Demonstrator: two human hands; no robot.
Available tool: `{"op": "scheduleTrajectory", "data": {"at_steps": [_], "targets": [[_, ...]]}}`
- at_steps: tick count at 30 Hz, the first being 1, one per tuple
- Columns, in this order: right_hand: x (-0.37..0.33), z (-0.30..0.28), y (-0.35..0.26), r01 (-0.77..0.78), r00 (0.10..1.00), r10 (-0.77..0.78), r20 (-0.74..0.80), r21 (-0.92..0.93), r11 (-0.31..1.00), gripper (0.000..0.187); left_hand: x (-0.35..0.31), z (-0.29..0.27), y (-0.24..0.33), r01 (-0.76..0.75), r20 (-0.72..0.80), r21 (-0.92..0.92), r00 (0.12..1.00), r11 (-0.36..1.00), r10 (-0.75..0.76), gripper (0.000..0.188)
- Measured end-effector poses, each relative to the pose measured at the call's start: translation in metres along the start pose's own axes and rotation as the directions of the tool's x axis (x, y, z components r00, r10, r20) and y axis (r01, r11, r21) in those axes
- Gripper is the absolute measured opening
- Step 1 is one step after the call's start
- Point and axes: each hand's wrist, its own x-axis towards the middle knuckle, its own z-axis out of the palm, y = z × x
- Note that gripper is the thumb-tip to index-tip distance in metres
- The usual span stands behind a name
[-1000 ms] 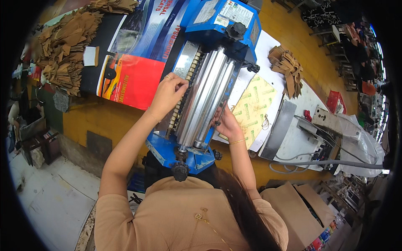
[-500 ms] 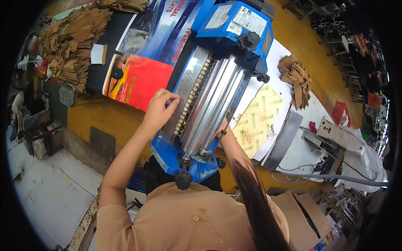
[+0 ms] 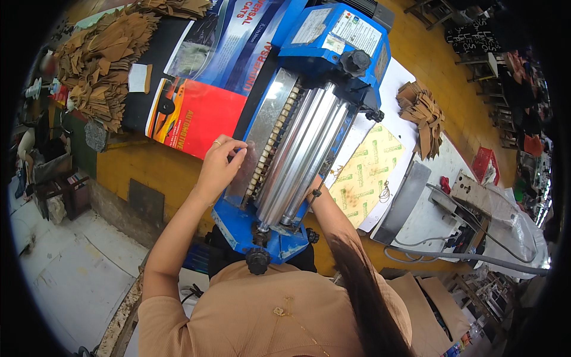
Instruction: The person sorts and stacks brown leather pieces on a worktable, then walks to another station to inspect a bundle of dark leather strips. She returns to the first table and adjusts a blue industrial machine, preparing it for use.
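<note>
A blue roller machine [image 3: 309,44] stands before me, with long shiny metal rollers [image 3: 297,154] and a row of pale rings beside a flat metal plate [image 3: 264,122]. My left hand [image 3: 223,163] is at the plate's left edge, its fingers bent. The thumb is apart from the index finger, and the blue edge shows through the gap. I see nothing held there. My right hand [image 3: 313,185] reaches in at the right side of the rollers. The machine hides its fingers, so what they touch cannot be seen.
Bundles of brown cut pieces [image 3: 110,56] lie at the far left, and a smaller bundle [image 3: 423,116] at the right. Printed sheets [image 3: 205,110] cover the table on the left. A yellow patterned sheet [image 3: 372,172], a grey block [image 3: 401,202] and cables [image 3: 464,253] are at the right.
My left hand has drawn back slightly down and to the left along the plate's edge. My right hand stays by the rollers, its fingers still hidden. The view has shifted a little.
</note>
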Motion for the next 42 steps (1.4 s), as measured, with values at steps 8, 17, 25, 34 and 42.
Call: {"op": "scheduleTrajectory", "data": {"at_steps": [8,17,25,34,42], "targets": [[-0.003,-0.001,0.003,0.005,1.0,-0.005,-0.002,0.017,1.0,0.045,-0.002,-0.001,-0.003,-0.009,-0.012,0.046,1.0,0.999,0.01,0.016],[-0.014,-0.006,0.004,0.028,1.0,-0.028,0.001,0.039,0.999,0.048,-0.005,-0.003,-0.002,-0.04,-0.025,0.05,0.999,0.998,0.042,0.016],[-0.085,-0.013,-0.002,0.141,0.988,-0.143,0.056,0.041,0.989,0.066,-0.008,-0.001,0.003,-0.039,0.019,0.019,0.999,0.999,0.039,0.017],[-0.182,-0.006,-0.053,0.628,0.659,-0.7,-0.276,-0.31,0.714,0.021,0.017,0.007,0.013,-0.205,-0.043,-0.057,0.978,0.977,0.202,0.024],[-0.197,0.121,-0.08,0.587,0.534,-0.843,0.066,-0.747,0.313,0.012,0.018,-0.001,0.018,-0.07,-0.093,-0.412,0.995,0.908,0.035,0.023]]}}
